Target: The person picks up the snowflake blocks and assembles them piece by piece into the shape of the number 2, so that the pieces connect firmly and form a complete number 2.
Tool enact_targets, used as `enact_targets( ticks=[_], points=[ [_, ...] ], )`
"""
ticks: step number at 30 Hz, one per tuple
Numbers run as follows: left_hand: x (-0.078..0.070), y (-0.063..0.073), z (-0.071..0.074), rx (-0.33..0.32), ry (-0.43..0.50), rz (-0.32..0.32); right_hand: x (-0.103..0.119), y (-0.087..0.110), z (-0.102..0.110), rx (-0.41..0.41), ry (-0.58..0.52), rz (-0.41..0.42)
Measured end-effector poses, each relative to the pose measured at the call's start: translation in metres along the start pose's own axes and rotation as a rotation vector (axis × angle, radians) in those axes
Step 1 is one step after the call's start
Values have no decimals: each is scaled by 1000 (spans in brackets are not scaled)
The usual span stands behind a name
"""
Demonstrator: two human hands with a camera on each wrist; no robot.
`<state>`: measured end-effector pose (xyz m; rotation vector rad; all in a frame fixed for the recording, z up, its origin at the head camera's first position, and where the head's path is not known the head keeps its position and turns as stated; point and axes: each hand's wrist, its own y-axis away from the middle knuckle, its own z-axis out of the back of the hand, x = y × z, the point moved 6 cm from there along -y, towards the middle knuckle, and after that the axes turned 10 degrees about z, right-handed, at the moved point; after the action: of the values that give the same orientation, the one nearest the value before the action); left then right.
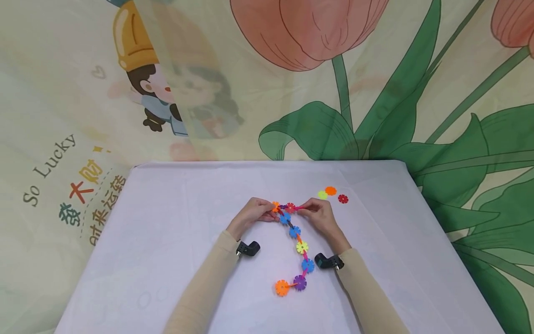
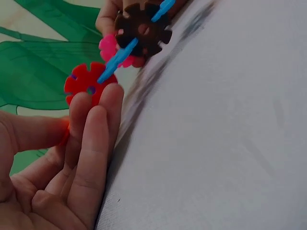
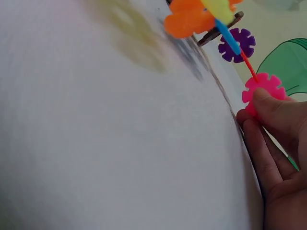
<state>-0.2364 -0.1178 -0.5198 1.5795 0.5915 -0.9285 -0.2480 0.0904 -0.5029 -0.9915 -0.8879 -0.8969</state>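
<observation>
A chain of interlocking notched plastic discs hangs between the hands and curves down toward the front of the table, ending in an orange disc [image 1: 282, 288] beside a purple disc [image 1: 300, 282]. My left hand [image 1: 253, 212] pinches an orange disc [image 1: 276, 207] at the chain's far end; a red disc [image 2: 88, 82] lies against its fingertips in the left wrist view. My right hand [image 1: 321, 215] pinches a pink disc [image 3: 266, 87] between thumb and finger. That pink disc joins a red disc [image 1: 290, 207], seen edge-on in the right wrist view.
Loose discs lie beyond the right hand: yellow-green [image 1: 322, 195], orange [image 1: 331, 190] and red [image 1: 343, 199]. A white cloth [image 1: 167, 260] covers the table. A printed curtain [image 1: 233, 116] hangs behind its far edge.
</observation>
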Motion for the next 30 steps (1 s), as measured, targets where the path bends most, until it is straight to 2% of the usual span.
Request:
enact_targets(
  ticks=[4, 6, 15, 22, 26, 30],
  points=[
    [0, -2, -1, 0, -5, -6, 20, 2, 2, -4, 7, 6],
    [2, -5, -1, -5, 0, -2, 21, 2, 2, -3, 7, 15],
    [2, -6, -1, -17, -22, 5, 22, 1, -1, -2, -12, 22],
    [1, -6, -1, -4, -24, 20, -15, 0, -2, -36, -2, 6],
    [0, -5, -1, 3, -27, 20, -20, 0, -1, -50, 21, -2],
    [1, -4, -1, 6, -29, 15, -20, 2, 1, -5, 36, -34]
  ],
)
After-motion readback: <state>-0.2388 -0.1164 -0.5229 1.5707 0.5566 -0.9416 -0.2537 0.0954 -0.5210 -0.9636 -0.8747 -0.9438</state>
